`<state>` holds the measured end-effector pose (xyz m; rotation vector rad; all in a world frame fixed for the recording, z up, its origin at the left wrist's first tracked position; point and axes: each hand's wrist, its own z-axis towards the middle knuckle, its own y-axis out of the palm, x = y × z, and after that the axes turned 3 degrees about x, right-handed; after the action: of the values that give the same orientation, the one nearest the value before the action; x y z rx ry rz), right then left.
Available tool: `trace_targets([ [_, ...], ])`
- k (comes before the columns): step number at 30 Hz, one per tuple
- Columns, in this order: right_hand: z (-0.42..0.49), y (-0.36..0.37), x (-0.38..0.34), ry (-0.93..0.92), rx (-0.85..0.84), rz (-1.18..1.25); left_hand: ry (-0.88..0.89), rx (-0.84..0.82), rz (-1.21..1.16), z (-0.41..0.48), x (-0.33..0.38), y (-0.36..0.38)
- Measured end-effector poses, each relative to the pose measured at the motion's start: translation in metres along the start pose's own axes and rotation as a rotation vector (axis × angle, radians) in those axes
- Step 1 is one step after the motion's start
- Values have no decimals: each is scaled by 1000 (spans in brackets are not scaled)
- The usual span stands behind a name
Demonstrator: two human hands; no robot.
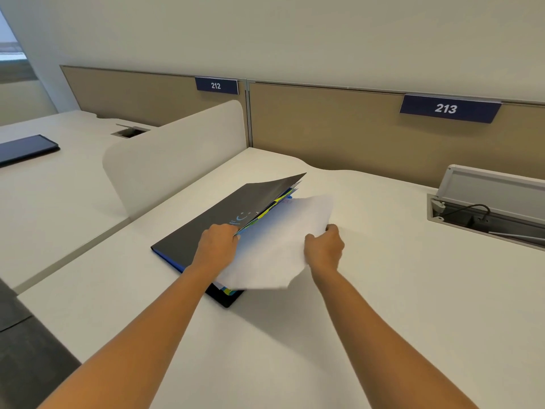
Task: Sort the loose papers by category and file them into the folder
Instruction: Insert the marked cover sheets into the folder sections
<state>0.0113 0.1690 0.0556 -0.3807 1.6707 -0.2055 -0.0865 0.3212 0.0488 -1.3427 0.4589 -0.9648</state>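
A dark folder (206, 219) with a blue spine lies on the white desk (383, 290), its front cover lifted partway. My left hand (218, 243) grips the cover's near edge and holds it up. Coloured sheets, yellow, green and blue, show inside under the raised cover. My right hand (324, 246) is shut on the right edge of a white paper (274, 246), which lies partly inside the folder and sticks out over its lower right side.
A low white divider (177, 154) stands left of the folder. An open cable tray (486, 214) with wires sits in the desk at the right. Beige partitions with signs 212 and 213 run along the back. A dark flat item (26, 149) lies on the neighbouring desk.
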Motion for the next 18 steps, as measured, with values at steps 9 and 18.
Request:
trace_targets([
  [9, -5, 21, -9, -63, 109, 51, 45, 19, 99, -2, -2, 3],
  [18, -14, 38, -4, 16, 27, 155, 41, 10, 108, -3, 2, 2],
])
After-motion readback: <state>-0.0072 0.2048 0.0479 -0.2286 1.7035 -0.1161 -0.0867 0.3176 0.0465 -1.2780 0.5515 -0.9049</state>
